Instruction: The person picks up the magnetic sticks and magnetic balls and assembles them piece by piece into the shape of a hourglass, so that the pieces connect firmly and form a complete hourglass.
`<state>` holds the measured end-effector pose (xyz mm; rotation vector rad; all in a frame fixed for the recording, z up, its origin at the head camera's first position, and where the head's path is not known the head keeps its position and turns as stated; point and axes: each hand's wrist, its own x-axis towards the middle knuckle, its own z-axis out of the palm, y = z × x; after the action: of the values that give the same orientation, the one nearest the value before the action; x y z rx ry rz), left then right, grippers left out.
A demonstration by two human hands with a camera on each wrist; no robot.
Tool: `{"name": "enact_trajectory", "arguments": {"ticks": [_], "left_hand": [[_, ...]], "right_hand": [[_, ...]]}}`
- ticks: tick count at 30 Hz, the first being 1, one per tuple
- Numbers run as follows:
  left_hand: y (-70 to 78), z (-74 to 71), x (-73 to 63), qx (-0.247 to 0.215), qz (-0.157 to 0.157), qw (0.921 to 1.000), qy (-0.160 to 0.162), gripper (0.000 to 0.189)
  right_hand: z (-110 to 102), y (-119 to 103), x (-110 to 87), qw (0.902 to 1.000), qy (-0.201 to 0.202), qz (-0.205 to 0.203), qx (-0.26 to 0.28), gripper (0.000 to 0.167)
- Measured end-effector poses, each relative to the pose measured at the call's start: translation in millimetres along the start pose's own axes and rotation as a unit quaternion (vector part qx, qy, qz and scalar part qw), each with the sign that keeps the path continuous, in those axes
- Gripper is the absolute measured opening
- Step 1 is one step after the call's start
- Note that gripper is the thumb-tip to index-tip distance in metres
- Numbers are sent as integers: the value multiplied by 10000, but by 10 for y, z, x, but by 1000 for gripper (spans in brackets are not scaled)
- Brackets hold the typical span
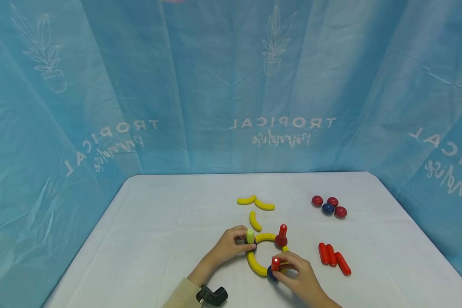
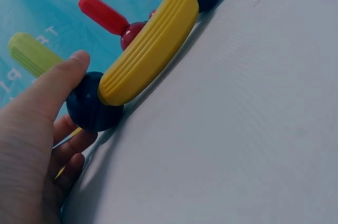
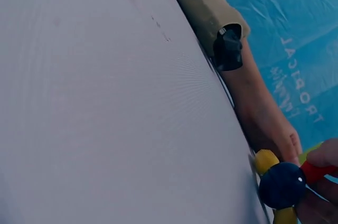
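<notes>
Ring of curved yellow plastic-looking rods and glossy balls [image 1: 256, 265] lies on the white-covered tabletop [image 1: 169, 209], in its near half and just right of the middle. Its three balls sit at the joints: a glossy dark-blue ball on the left [image 2: 91, 109], a glossy dark-red ball on the far right [image 1: 280, 242] and a second glossy dark-blue ball at the near side [image 3: 281, 185]. Curved yellow rods run between them, the right-hand one partly hidden by fingers.

A straight yellow-green rod [image 1: 250, 236] stands up from the left blue ball, a straight red rod [image 1: 283, 231] from the red ball, and another straight red rod [image 1: 275, 264] from the near blue ball.

The left hand [image 1: 229, 243] has its grip closed around the left blue ball, thumb above at the foot of the yellow-green rod and fingers below. The right hand [image 1: 302, 278] has its grip clamped on the red rod of the near blue ball, pinching it between thumb and fingers.

Beyond the ring lie three loose curved yellow rods [image 1: 264, 205], one of them close to its far side. To the right are three loose straight red rods [image 1: 331, 256] side by side, and farther back a cluster of four loose balls [image 1: 340, 212], three dark red and one dark blue. A beige sleeve [image 1: 182, 295] and a black wrist device [image 1: 212, 296] show on the left arm. Behind hangs a blue curtain [image 1: 215, 85] with white plant drawings and mirrored lettering.
</notes>
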<state>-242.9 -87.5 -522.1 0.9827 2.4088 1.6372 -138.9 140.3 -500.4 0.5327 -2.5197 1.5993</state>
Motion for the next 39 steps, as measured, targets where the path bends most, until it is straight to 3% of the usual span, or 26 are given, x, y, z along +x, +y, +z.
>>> {"name": "enact_trajectory", "arguments": {"ticks": [6, 13, 22, 27, 32, 35, 39], "left_hand": [[184, -35, -21, -26, 72, 10000, 4, 11], [-45, -12, 20, 187, 91, 9997, -103, 18], [-37, -7, 39, 184, 302, 9994, -65, 11], [111, -22, 30, 163, 364, 9992, -30, 9], [253, -56, -22, -37, 114, 9999, -67, 11], [164, -36, -29, 37, 23, 10000, -44, 11], [8, -13, -3, 32, -7, 10000, -61, 12]], "right_hand": [[8, -13, 3, 9990, -31, 410, -186, 27], [-14, 11, 25, 9986, -205, 445, -209, 27], [-27, 47, 34, 9990, -199, 386, -135, 26], [-32, 51, 38, 9986, -176, 438, -223, 25], [-99, 36, 57, 9977, -405, 214, -505, 31], [-216, 31, 112, 9968, -33, -58, -796, 31], [-542, 145, 295, 9871, 1199, -333, -1008, 23]]}}
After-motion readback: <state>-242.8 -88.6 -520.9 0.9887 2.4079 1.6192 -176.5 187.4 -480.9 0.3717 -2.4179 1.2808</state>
